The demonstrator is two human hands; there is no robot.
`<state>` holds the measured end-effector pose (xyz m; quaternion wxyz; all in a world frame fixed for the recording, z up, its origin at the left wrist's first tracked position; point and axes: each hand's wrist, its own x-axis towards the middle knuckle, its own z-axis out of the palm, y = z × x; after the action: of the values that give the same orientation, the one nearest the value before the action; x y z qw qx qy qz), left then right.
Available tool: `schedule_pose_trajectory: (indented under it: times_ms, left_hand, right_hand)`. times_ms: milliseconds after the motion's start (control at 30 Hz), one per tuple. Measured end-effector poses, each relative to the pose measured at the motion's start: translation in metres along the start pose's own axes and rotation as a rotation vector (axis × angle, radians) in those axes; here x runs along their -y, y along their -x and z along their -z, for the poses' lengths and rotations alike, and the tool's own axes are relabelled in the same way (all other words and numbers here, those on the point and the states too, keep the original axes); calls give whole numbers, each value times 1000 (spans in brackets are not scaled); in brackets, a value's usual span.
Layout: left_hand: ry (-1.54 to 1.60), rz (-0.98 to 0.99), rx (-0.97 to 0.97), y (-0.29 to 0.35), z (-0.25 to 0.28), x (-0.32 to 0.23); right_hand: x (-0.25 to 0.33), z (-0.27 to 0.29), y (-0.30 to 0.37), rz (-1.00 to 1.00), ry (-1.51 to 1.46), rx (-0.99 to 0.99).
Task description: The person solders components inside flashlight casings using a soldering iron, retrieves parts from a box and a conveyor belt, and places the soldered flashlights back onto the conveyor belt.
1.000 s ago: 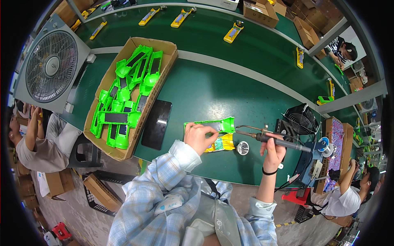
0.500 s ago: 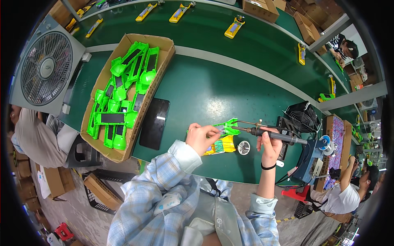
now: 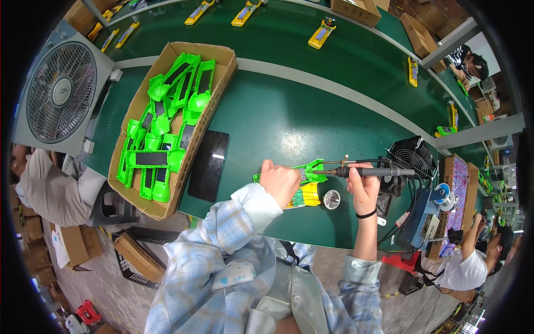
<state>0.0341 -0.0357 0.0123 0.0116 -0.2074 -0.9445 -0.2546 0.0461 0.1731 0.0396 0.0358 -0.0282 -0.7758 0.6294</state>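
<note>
My right hand (image 3: 364, 187) is closed round the dark handle of a soldering iron (image 3: 380, 172), with a thin metal tube along its top. The iron lies nearly level, its tip pointing left at a bright green plastic housing (image 3: 315, 167). My left hand (image 3: 280, 182) is closed at the left part of that housing, knuckles up; its fingertips and whatever they pinch are hidden. Just below on the bench lies a yellow housing (image 3: 310, 195) with a green circuit board (image 3: 297, 199), partly under my left hand. A round silver reflector (image 3: 332, 199) is at its right end.
At left, a cardboard box (image 3: 218, 92) holds several green housings, beside a black phone (image 3: 208, 166) and a box fan (image 3: 62, 92). A small black fan (image 3: 410, 158), a blue soldering station (image 3: 420, 217) and a solder spool (image 3: 443, 192) stand right. Yellow units (image 3: 321, 34) line the far belt.
My left hand has turned over and moved slightly right, covering more of the housings. The soldering iron has swung more level, its handle end rising, and my right hand has shifted with it.
</note>
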Motion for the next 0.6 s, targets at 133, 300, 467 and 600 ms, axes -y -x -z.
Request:
schedule_pose_trajectory:
  times_ms: [133,300,467,600]
  left_hand:
    - [-96,57,147,-9,-4,-2]
    - [-82,73,130,-17,-5,-7]
    - [-48,97,157,-15,-3,-1]
    - [-43,114,184,-15,-5,-1]
  right_hand:
    - [7,-2,-4,12,11,34]
    - [3,2,-11,93,103,57]
    - [12,-3,-14,102,191,99]
    - [9,-1,-14,121,167,86]
